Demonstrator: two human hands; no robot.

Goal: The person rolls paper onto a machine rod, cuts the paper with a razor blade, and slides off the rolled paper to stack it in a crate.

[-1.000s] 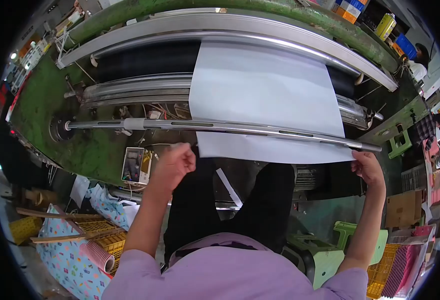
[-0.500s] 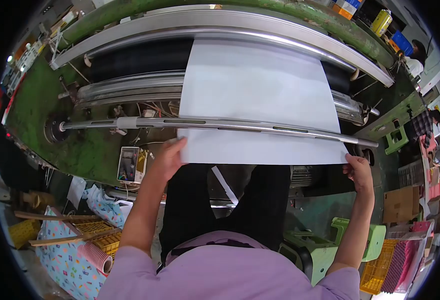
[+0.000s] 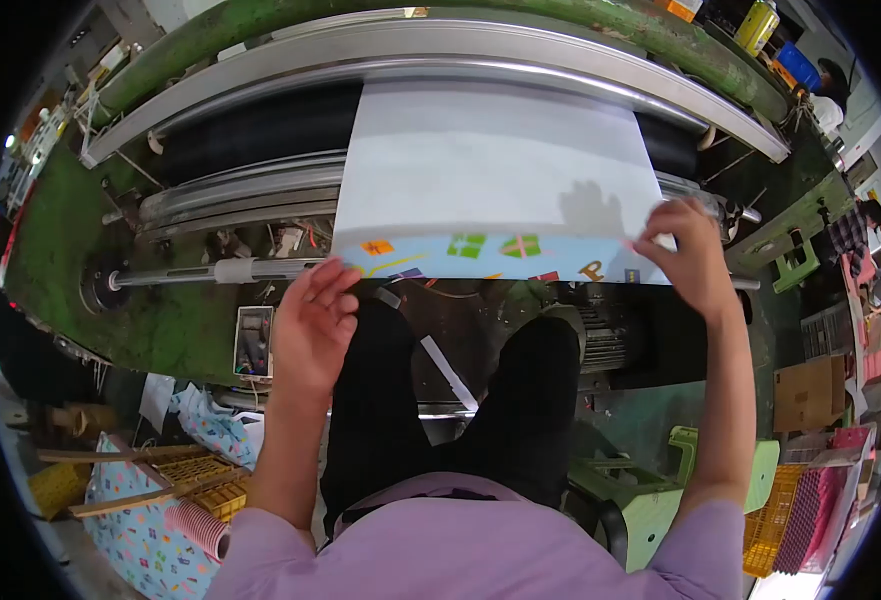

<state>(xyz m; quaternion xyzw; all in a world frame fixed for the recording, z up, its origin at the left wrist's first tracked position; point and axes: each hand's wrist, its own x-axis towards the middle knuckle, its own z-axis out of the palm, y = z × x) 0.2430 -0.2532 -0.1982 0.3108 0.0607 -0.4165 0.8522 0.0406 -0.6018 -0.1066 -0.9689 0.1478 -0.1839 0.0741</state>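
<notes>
A wide web of wrapping paper (image 3: 490,165) comes down from the machine's rollers, plain white side up. Its near end is folded back over the metal shaft (image 3: 175,278), so a light blue strip printed with coloured gifts shows. At the strip's left corner, my left hand (image 3: 310,325) has its index fingertip and thumb on the paper edge, the other fingers loosely curled. My right hand (image 3: 690,260) pinches the right corner and casts a shadow on the white side. The paper hides the middle of the shaft.
A small box of tools (image 3: 254,340) sits on the green machine frame (image 3: 160,335) at left. Below right is a green plastic stool (image 3: 650,510). Printed paper and a yellow crate (image 3: 200,475) lie lower left. A cardboard box (image 3: 808,393) stands at right, with another person (image 3: 850,235) beyond.
The paper's near end, hanging below the shaft under it earlier, is now turned up over it, showing the blue print. Both hands have risen, the right one more and inward.
</notes>
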